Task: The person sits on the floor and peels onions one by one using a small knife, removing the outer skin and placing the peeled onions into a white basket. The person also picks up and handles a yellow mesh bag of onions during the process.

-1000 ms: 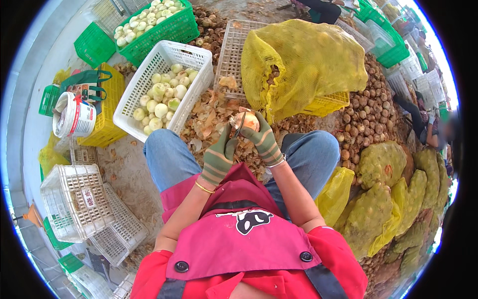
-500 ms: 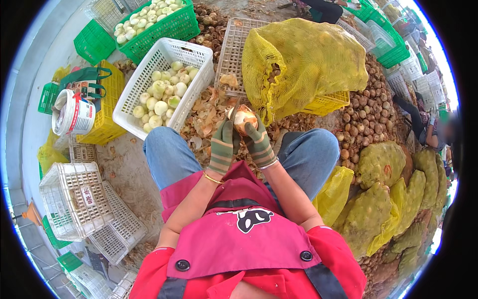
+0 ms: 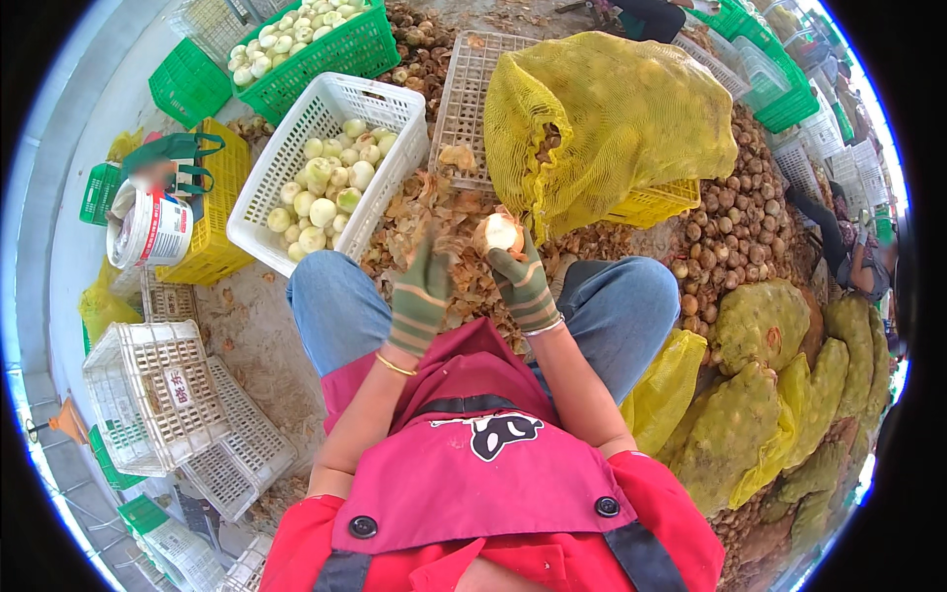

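Right hand: gloved in green with pale stripes, this hand [image 3: 526,286] has its thumb and fingers closed around an onion [image 3: 500,234] on my feed.
Onion: it sits at the fingertips, above the litter between the knees, with a bright, pale bare patch facing up toward my camera and brownish skin around it.
Left hand: in a matching glove, this hand [image 3: 422,296] is just left of the onion, apart from it; it is badly blurred, so I can't tell whether its fingers are closed or holding anything.
Wrists: I see a gold bangle [image 3: 397,364] on the left and a pale band [image 3: 545,328] on the right.
Lap: a magenta apron [image 3: 483,434] lies between two knees in blue jeans [image 3: 340,306].
Ground: loose onion skins [image 3: 402,237] cover the floor ahead of the hands.
White crate: beyond the left knee, this crate [image 3: 399,170] holds peeled onions [image 3: 322,211].
Green crate: farther off, this crate [image 3: 335,64] is heaped with more of them.
Net bag: a bulging yellow bag [image 3: 612,123] rests partly over a yellow crate [image 3: 656,202], beyond the right hand.
Right side: I have unpeeled onions [image 3: 730,222] piled on the floor, with full sacks [image 3: 730,424] nearer the person.
Left side: a white bucket [image 3: 158,229] stands by another yellow crate [image 3: 215,212].
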`<action>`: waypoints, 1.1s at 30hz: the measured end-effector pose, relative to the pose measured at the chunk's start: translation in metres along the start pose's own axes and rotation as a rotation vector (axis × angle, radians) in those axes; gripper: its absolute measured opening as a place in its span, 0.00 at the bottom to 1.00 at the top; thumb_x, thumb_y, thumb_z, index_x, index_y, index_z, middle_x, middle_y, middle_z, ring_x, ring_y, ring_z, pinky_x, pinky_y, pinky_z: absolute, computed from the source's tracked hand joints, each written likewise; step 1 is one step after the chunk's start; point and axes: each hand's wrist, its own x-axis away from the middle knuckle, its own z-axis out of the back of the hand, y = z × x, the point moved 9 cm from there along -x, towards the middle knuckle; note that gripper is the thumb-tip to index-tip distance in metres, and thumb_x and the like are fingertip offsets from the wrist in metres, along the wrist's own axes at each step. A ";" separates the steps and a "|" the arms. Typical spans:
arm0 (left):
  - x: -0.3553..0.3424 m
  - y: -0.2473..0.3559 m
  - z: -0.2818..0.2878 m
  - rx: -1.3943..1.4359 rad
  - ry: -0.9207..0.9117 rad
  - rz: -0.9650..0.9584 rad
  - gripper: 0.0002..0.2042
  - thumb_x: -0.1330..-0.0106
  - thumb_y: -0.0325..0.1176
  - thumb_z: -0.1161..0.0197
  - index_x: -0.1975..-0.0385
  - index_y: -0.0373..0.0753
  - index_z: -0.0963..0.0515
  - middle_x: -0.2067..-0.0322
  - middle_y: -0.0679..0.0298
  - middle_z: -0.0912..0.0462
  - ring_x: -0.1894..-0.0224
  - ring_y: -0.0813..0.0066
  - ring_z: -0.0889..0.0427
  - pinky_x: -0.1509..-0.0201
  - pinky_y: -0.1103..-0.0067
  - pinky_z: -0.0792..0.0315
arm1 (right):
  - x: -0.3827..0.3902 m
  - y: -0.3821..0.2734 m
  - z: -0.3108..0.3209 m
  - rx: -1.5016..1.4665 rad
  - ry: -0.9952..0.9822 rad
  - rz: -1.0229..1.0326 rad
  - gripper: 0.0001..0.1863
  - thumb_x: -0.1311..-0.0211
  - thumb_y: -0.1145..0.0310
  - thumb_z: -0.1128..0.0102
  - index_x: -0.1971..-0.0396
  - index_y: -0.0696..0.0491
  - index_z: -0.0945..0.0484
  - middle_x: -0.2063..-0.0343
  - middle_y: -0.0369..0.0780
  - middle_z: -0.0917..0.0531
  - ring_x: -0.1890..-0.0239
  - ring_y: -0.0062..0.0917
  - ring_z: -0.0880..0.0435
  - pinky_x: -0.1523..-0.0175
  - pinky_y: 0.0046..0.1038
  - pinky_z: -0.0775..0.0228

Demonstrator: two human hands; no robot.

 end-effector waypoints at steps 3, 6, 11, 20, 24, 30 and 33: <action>0.012 0.025 -0.019 -0.241 0.042 -0.256 0.25 0.26 0.47 0.47 0.33 0.42 0.34 0.81 0.60 0.21 0.85 0.67 0.26 0.78 0.73 0.31 | 0.006 -0.003 -0.009 0.030 0.027 0.022 0.35 0.44 0.74 0.36 0.36 0.55 0.39 0.51 0.37 0.24 0.50 0.23 0.23 0.42 0.24 0.30; 0.008 0.021 -0.029 -0.201 0.055 -0.272 0.24 0.26 0.46 0.47 0.35 0.41 0.32 0.79 0.57 0.19 0.84 0.63 0.24 0.78 0.71 0.30 | 0.006 -0.004 -0.008 0.044 0.044 0.054 0.36 0.44 0.73 0.35 0.35 0.55 0.39 0.51 0.37 0.24 0.49 0.24 0.23 0.42 0.26 0.30; 0.001 -0.067 -0.034 0.574 -0.027 0.488 0.19 0.25 0.41 0.50 0.39 0.41 0.28 0.78 0.64 0.19 0.84 0.72 0.25 0.78 0.76 0.29 | 0.009 0.000 -0.024 -0.364 -0.112 -0.016 0.38 0.45 0.69 0.32 0.35 0.55 0.39 0.47 0.39 0.24 0.44 0.30 0.24 0.34 0.36 0.34; 0.004 0.029 -0.018 -0.080 -0.037 -0.083 0.21 0.25 0.38 0.49 0.34 0.43 0.32 0.75 0.55 0.17 0.79 0.66 0.18 0.75 0.73 0.28 | 0.000 0.011 -0.011 -0.249 -0.128 -0.022 0.38 0.45 0.71 0.33 0.34 0.52 0.39 0.45 0.39 0.25 0.42 0.30 0.25 0.37 0.38 0.31; 0.001 -0.001 -0.028 0.014 0.085 -0.205 0.21 0.26 0.39 0.49 0.35 0.42 0.32 0.74 0.51 0.17 0.76 0.56 0.17 0.72 0.68 0.26 | 0.004 0.012 -0.013 -0.283 -0.096 0.024 0.39 0.45 0.71 0.33 0.33 0.51 0.40 0.45 0.38 0.25 0.43 0.29 0.25 0.41 0.35 0.28; 0.004 -0.051 -0.019 0.683 -0.008 0.469 0.21 0.24 0.40 0.51 0.36 0.38 0.31 0.85 0.75 0.35 0.86 0.87 0.40 0.84 0.84 0.46 | 0.001 0.010 -0.011 -0.309 -0.094 -0.014 0.38 0.46 0.73 0.32 0.34 0.51 0.38 0.45 0.39 0.26 0.41 0.31 0.26 0.31 0.36 0.36; 0.010 -0.020 -0.016 0.309 -0.057 0.141 0.23 0.25 0.42 0.49 0.34 0.42 0.33 0.85 0.73 0.32 0.86 0.85 0.34 0.83 0.81 0.40 | -0.002 0.016 -0.007 -0.294 -0.057 -0.012 0.35 0.46 0.73 0.32 0.37 0.52 0.36 0.44 0.40 0.25 0.41 0.31 0.26 0.32 0.35 0.35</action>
